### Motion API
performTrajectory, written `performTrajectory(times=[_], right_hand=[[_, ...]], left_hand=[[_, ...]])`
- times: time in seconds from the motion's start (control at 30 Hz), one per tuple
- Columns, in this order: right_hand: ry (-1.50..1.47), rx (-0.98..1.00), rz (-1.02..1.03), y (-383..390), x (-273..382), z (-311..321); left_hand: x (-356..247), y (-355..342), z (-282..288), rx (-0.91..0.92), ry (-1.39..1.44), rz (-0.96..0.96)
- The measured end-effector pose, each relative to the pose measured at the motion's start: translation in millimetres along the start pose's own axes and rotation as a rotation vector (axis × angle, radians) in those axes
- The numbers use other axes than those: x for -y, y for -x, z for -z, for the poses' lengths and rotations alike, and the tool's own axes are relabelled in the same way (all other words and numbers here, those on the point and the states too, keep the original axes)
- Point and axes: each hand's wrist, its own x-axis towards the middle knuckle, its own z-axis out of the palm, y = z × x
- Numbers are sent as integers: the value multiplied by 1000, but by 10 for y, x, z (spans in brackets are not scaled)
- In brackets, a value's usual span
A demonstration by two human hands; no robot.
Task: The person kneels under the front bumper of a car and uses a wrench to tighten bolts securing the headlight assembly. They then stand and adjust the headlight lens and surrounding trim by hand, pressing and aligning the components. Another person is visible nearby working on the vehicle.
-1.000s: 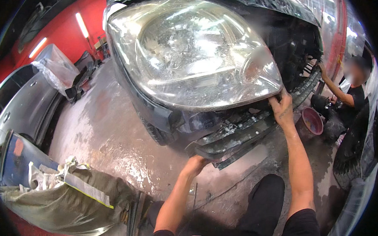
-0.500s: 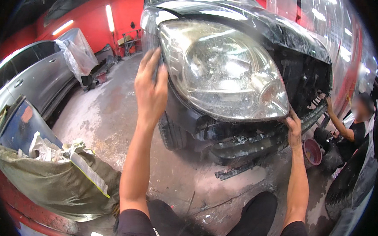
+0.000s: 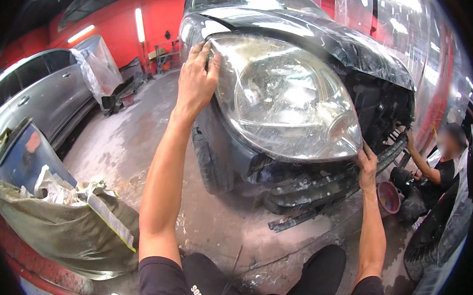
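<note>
A large clouded headlight [image 3: 281, 96] sits at the front corner of a dark car [image 3: 336, 30]. My left hand [image 3: 196, 82] rests on the headlight's upper left edge beside the fender, fingers extended and thumb a little apart. At the lower right tip of the lamp, my right hand [image 3: 367, 164] grips it, its fingertips partly hidden behind the edge. Below hangs a dark, scuffed bumper support strip [image 3: 308, 195]. A dark hollow [image 3: 378, 106] shows at the car's front, right of the lamp.
A crouching co-worker [image 3: 438, 172] at the right reaches toward the car front, beside a pink bucket [image 3: 388, 209] and tyre [image 3: 422, 245]. A silver car [image 3: 43, 105] stands left, with a blue drum [image 3: 22, 156] and cloth-covered pile [image 3: 58, 234] in front. Plastic sheeting [image 3: 389, 33] hangs behind.
My left hand has risen from below the bumper strip to the headlight's upper left edge. My view has tipped up, so the car appears lower. My right hand stays at the lamp's tip.
</note>
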Motion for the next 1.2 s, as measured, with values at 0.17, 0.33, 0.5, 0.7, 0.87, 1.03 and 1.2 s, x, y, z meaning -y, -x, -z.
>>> performTrajectory(times=[0.17,0.33,0.5,0.7,0.87,1.03,1.2], right_hand=[[-13,-57,-24,-11,-34,-26],[-25,-96,-25,12,-34,-92],[-1,-72,43,3,-42,-73],[-27,-76,32,2,-118,-15],[15,-62,11,15,-96,-9],[38,-58,-7,24,-18,-31],[25,-55,43,25,-36,-26]], left_hand=[[-17,41,-57,-48,76,50],[22,-68,106,60,24,49],[147,-506,231,-115,178,112],[463,-1069,-304,-242,238,201],[653,-1125,-506,-158,317,252],[525,-1017,-446,-215,150,199],[266,-398,-389,-333,185,129]])
